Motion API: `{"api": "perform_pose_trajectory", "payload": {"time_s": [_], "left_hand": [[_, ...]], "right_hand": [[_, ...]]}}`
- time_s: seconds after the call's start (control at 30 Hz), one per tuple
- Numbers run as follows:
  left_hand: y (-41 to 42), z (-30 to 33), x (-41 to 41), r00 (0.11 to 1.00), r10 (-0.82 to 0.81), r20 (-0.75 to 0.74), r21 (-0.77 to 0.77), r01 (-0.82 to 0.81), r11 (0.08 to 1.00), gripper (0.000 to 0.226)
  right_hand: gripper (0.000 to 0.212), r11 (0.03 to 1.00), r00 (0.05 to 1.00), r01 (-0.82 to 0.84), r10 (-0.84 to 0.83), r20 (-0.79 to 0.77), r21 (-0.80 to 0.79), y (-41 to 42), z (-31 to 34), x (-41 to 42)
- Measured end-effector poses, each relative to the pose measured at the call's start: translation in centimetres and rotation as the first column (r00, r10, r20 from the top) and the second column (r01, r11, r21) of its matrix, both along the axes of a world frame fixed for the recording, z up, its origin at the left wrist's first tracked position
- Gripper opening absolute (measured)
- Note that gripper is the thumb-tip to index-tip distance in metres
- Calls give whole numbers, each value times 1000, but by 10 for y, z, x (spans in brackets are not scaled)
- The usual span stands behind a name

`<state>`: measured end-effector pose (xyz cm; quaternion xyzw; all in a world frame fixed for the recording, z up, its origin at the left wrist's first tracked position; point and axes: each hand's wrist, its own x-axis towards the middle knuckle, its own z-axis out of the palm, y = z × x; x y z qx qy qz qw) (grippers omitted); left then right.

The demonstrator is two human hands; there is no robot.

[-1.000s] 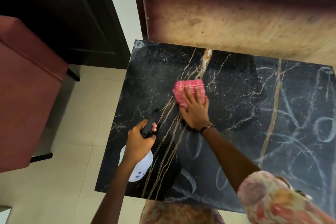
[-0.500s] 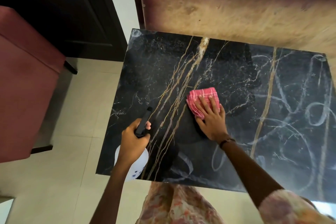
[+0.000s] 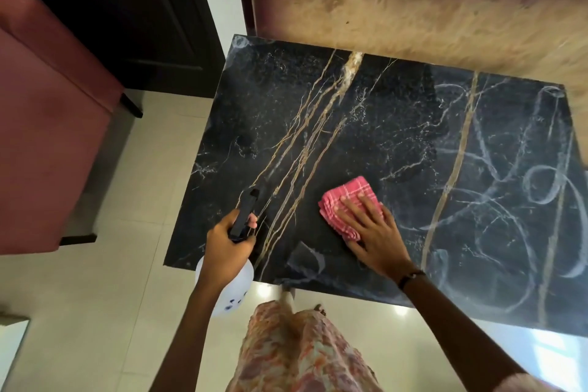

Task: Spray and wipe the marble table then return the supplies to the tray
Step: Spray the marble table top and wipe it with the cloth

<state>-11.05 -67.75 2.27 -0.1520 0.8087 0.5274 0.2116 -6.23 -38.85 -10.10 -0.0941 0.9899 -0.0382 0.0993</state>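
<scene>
The black marble table (image 3: 366, 124) with gold veins fills the middle of the view; pale wipe streaks curl over its right half. My right hand (image 3: 374, 234) presses flat, fingers spread, on a folded pink checked cloth (image 3: 348, 200) near the table's front edge. My left hand (image 3: 227, 248) grips a white spray bottle (image 3: 230, 291) by its black trigger head, held over the table's front left corner. No tray is in view.
A red upholstered seat (image 3: 47, 124) stands on the left over the pale tiled floor (image 3: 105, 296). A dark cabinet (image 3: 121, 9) is at the back left. A worn brown wooden panel (image 3: 413, 6) runs behind the table.
My right hand has slid the pink cloth from the table's middle back toward the front edge and slightly right. The left hand still holds the bottle at the front left corner.
</scene>
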Motion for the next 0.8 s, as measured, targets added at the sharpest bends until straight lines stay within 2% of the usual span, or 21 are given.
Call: {"api": "perform_pose_trajectory", "payload": {"time_s": [0.1,0.27,0.4,0.47,0.53,0.6,0.67,0.73,0.8], "left_hand": [[-1,1,10,1000,-7,2,-20,7,1000,20],[-6,-3,25,1000,-28,-12,-43,27,999,32],[-7,-6,32,1000,-17,26,-21,17,1000,20],[-8,-7,36,1000,-6,14,-8,6,1000,21],[-7,-7,40,1000,4,-5,2,-4,1000,19],[-6,-5,44,1000,21,-7,6,-21,1000,19],[-5,-2,48,999,25,-22,-2,-25,1000,24],[-6,-2,53,998,18,-56,-7,-18,1000,31],[-5,-3,57,998,7,-70,-22,-9,1000,27]], "right_hand": [[62,990,992,126,-124,26,-67,-38,3,-19],[50,979,988,-151,151,-7,-136,-107,0,23],[49,956,960,-280,280,-12,-83,-65,-2,81],[52,969,970,-243,242,-14,-38,-30,-2,89],[56,991,992,-128,128,16,-32,-20,1,76],[58,997,999,4,0,53,-71,-40,5,57],[58,990,996,64,-55,72,-123,-74,9,44],[56,984,997,6,6,71,-179,-110,10,40],[53,975,987,-131,145,66,-179,-136,6,48]]}}
